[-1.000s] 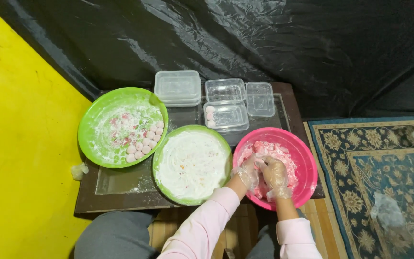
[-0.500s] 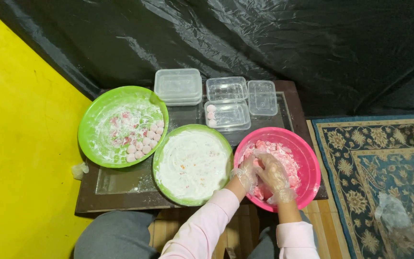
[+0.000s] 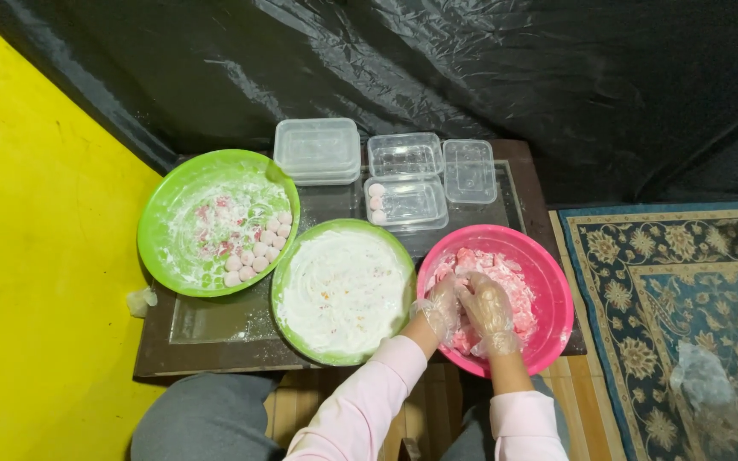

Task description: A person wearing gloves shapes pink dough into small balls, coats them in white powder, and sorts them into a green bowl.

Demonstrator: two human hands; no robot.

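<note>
Seated person at a low dark desk [image 3: 215,341]. Both gloved hands work inside the pink bowl [image 3: 557,294], which sits at the desk's near right corner within easy reach. The left hand [image 3: 440,307] and right hand [image 3: 490,312] meet over pink-and-white dough pieces [image 3: 506,277], fingers curled narrowly around a piece. Left of the pink bowl stands a green bowl of white flour [image 3: 343,290]; farther left, a second green bowl [image 3: 172,213] holds finished balls. Behind the pink bowl stand clear, unlabelled rectangular tubs [image 3: 403,179].

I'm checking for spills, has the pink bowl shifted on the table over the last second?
No. The pink bowl keeps its place beside the middle green bowl, just below the clear containers.
</note>
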